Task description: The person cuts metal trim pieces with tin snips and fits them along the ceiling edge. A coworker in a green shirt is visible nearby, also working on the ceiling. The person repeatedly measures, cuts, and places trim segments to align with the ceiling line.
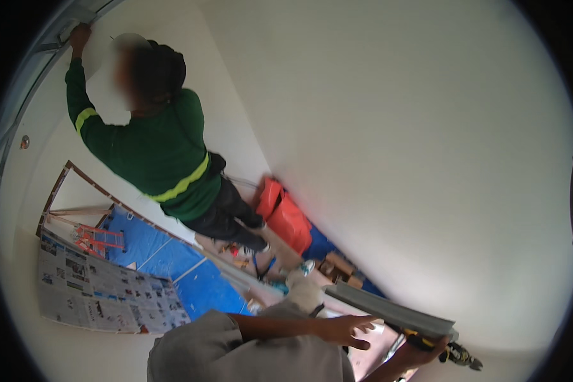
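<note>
My left hand reaches across my lap with its fingers spread, holding nothing, just below a long grey strip, perhaps a metal profile. At the lower right, my right hand is closed around pliers with black and yellow handles; their dark jaws point right. The right end of the grey strip lies right above this hand; I cannot tell whether the hand touches it too. My grey-trousered leg fills the lower middle.
A person in a green top stands ahead, one hand raised to a metal ceiling frame. Below are a red bag-like thing, cardboard boxes and blue floor sheeting. A newspaper-covered door stands left, a plain wall right.
</note>
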The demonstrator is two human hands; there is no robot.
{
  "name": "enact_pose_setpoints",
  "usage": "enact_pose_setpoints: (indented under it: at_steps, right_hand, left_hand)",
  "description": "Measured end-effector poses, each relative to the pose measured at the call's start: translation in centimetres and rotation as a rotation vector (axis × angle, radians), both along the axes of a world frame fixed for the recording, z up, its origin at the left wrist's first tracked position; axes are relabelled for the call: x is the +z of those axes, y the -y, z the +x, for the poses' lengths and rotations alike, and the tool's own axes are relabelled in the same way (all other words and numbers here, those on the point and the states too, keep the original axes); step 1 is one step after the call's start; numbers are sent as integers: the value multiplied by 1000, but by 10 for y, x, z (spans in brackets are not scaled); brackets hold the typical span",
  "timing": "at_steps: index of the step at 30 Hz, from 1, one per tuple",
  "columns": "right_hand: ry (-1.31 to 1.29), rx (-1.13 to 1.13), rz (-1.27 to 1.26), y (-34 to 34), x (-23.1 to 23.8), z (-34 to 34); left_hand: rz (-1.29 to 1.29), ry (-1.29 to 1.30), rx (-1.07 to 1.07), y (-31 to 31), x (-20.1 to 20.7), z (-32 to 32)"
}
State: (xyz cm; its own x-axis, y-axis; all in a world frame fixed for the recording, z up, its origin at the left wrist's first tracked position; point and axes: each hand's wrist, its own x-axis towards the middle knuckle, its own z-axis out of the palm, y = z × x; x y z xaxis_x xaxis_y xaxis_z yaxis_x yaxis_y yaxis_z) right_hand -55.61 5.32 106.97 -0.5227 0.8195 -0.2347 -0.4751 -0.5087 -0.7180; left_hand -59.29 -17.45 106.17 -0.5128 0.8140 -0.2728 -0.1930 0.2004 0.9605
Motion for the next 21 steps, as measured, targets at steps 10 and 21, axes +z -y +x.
enact_pose_setpoints:
  at_steps: [10, 21]
  right_hand:
    - [-41, 35, 186, 161, 55, -244]
    - [-405, 163, 550, 252, 121, -468]
  left_hand:
    - [896, 293, 437, 72, 84, -285]
    - [1400, -404, 912, 346, 388, -665]
